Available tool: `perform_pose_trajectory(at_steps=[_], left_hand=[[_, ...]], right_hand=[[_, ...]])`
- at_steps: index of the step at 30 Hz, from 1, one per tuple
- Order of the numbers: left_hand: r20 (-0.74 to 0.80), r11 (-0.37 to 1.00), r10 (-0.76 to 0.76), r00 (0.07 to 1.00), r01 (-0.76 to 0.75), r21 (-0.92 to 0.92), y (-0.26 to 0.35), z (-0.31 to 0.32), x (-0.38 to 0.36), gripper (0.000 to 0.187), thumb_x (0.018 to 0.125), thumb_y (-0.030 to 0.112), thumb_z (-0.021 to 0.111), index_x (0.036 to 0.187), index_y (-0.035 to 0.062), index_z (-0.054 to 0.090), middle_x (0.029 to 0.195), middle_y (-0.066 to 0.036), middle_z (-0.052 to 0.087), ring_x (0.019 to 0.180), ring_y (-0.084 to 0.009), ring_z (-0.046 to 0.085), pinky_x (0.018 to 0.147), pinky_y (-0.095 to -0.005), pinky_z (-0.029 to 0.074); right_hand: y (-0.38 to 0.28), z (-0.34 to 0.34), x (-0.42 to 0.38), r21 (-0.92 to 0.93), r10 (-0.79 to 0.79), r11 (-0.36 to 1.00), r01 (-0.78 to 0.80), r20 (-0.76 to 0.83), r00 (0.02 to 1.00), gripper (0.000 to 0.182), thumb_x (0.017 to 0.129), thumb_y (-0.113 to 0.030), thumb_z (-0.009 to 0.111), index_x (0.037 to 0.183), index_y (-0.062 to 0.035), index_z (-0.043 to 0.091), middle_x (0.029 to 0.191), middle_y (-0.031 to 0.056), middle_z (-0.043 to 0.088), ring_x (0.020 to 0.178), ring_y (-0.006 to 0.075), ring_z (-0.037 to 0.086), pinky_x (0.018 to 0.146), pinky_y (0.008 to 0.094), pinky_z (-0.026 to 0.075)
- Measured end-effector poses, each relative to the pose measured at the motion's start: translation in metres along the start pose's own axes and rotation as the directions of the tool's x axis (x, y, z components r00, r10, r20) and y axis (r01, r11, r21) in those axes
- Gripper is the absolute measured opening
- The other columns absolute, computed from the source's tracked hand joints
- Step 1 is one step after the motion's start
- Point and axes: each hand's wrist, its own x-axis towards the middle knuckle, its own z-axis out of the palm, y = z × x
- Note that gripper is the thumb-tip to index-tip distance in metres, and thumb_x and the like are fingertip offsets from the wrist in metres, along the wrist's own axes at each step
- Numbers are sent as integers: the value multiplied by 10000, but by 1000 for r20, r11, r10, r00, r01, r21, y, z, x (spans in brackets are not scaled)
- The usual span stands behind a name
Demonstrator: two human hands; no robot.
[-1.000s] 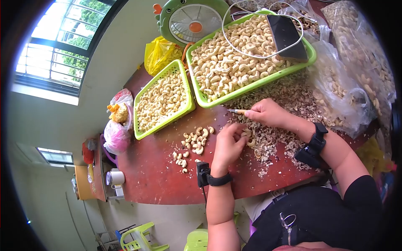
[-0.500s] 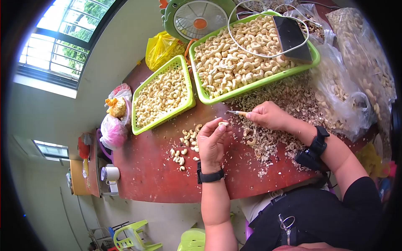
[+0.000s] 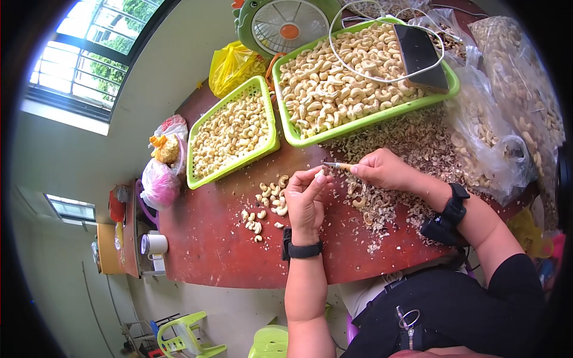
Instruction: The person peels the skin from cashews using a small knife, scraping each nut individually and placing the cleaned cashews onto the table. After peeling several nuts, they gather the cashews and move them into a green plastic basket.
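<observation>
Between the fingertips of my left hand (image 3: pixel 307 194) is a cashew nut (image 3: pixel 322 171), mostly covered by the fingers. My right hand (image 3: pixel 382 170) grips a small knife (image 3: pixel 340 165) by its pale handle, and the blade tip points left at the nut. Below and left of my left hand lie several loose cashews (image 3: pixel 255 227) on the red table. Under and around my right hand spreads a heap of peeled skin flakes (image 3: pixel 382 209).
A large green basket (image 3: pixel 364 128) of cashews stands at the back, with a phone (image 3: pixel 419 56) and white cable on it. To its left is a smaller green basket (image 3: pixel 230 164) of cashews. Plastic bags (image 3: pixel 486 128) lie right. A fan (image 3: pixel 286 27) stands behind; a mug (image 3: pixel 154 243) is left.
The knife blade has come closer to the nut and now reaches it or nearly so. My left hand has shifted slightly right and turned the nut.
</observation>
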Motion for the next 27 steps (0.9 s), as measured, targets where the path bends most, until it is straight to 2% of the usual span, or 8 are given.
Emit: perform_pose_trajectory(at_steps=[1, 6, 8, 15, 18, 23, 27], left_hand=[[-25, 1000, 15, 1000, -16, -14, -2, 2, -1, 145, 727, -61, 572, 849, 5, 528, 917, -145, 580, 756, -202, 601, 680, -260, 521], [-19, 996, 7, 1000, -9, -87, -3, 7, -1, 120, 738, -53, 563, 837, 10, 536, 861, -132, 592, 745, -193, 602, 667, -258, 523], [14, 983, -78, 997, 79, -164, -3, 0, 0, 96, 745, -56, 552, 810, 14, 550, 848, -125, 593, 761, -198, 599, 684, -261, 523], [0, 979, -62, 998, 61, -194, -5, 6, -2, 89, 754, -58, 536, 798, 15, 565, 851, -117, 596, 764, -200, 600, 699, -268, 523], [36, 976, -57, 998, 64, -210, -5, 6, -3, 94, 759, -48, 537, 819, 20, 560, 853, -111, 596, 782, -204, 599, 705, -280, 523], [49, 969, 49, 998, -36, -243, -12, 9, -3, 208, 772, -16, 538, 968, 44, 507, 902, -106, 583, 830, -214, 588, 725, -330, 520], [15, 967, 67, 998, -61, -249, -13, 17, -5, 260, 777, -4, 536, 1026, 51, 488, 918, -102, 578, 867, -214, 574, 739, -344, 514]], right_hand=[[1, -1, 0, -13, 8, 1000, -8, 8, 1000, 410, 811, -367, 532, 575, -32, 559, 466, -23, 465, 424, 43, 409, 398, 204, 331], [4, 1, 1, 7, -2, 1000, 1, 17, 1000, 408, 814, -358, 529, 570, -32, 554, 464, -32, 446, 419, 38, 381, 390, 205, 312], [5, 2, 1, 18, -8, 1000, 8, 34, 999, 406, 815, -353, 530, 568, -32, 551, 464, -35, 439, 419, 35, 371, 387, 204, 304], [4, 4, 0, 64, -2, 998, -1, 47, 999, 400, 817, -337, 530, 562, -28, 544, 467, -44, 431, 424, 30, 360, 388, 200, 292], [2, 5, -1, 51, -11, 999, 8, 44, 999, 395, 816, -334, 531, 566, -29, 549, 470, -43, 436, 431, 29, 364, 393, 199, 295], [2, 4, -1, 46, -7, 999, 3, 71, 997, 384, 812, -336, 537, 585, -27, 567, 485, -36, 458, 443, 31, 382, 404, 196, 310], [-3, 6, -4, 67, -23, 998, 17, 80, 997, 383, 810, -336, 538, 588, -25, 570, 487, -30, 465, 443, 33, 390, 406, 198, 314]])
